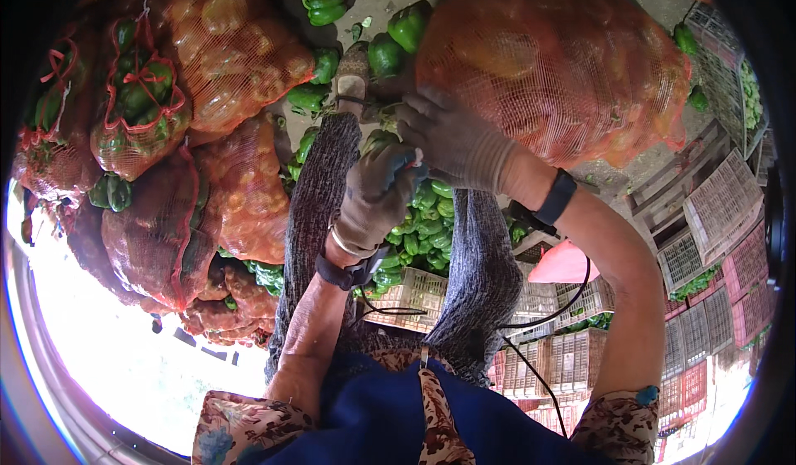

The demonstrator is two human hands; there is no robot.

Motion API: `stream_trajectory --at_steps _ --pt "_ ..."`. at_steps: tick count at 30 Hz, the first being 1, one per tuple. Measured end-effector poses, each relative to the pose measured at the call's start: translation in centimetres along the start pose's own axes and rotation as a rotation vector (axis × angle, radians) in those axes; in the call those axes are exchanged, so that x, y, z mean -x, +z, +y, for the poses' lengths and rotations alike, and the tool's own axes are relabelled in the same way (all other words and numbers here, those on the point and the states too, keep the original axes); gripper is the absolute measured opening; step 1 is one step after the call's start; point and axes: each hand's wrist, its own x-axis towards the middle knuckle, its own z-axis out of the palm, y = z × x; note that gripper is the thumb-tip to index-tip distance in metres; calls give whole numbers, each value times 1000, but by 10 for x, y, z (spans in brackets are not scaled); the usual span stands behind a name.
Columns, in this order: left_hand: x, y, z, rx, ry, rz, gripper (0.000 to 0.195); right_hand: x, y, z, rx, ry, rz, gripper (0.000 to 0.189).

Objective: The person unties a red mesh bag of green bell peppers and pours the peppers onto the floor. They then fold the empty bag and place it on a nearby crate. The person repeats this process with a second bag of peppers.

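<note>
My left hand (378,194), in a grey knit glove with bluish fingertips, is curled into a fist above a heap of green bell peppers (429,219). A small pink-and-white tip (418,156) shows at its fingers; the rest of that thing is hidden. Beside it, my right hand (457,141), also gloved and slightly blurred, reaches across with bent fingers at the near end of a full orange mesh sack (547,73). Whether those fingers grip anything cannot be made out. Several loose bell peppers (385,54) lie on the floor just past my hands.
Filled mesh sacks (233,48) crowd the left, some tied with red cord over green peppers (142,95). Slatted plastic crates (724,207) stand stacked at right, near a wooden pallet (678,172). Between my legs is another crate (413,297). A black cable (541,365) hangs by my right side.
</note>
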Motion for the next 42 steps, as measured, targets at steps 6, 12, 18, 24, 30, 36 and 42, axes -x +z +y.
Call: stream_trajectory --at_steps 6,12,18,24,30,36,42 --pt "-3 -9 -2 -226 235 -10 22 4 22 -10 -314 2 69 21" --pt "-16 -17 -19 103 -72 20 15 4 28 -21 -566 346 37 23" --pt "5 12 -105 541 -216 170 48 109 -38 -40 -1528 870 518 39" --pt "-15 105 -196 157 -310 87 44 203 -121 -56 -1729 1151 858 41" --pt "-47 154 -229 1058 -756 113 44 213 -117 -60 -1726 1080 820 45" --pt "-68 133 -257 526 -649 -13 52 227 -90 -70 -1755 1082 836 47" --pt "-101 146 -333 -812 -208 -716 53 234 -74 -79 -1700 1050 819 42"
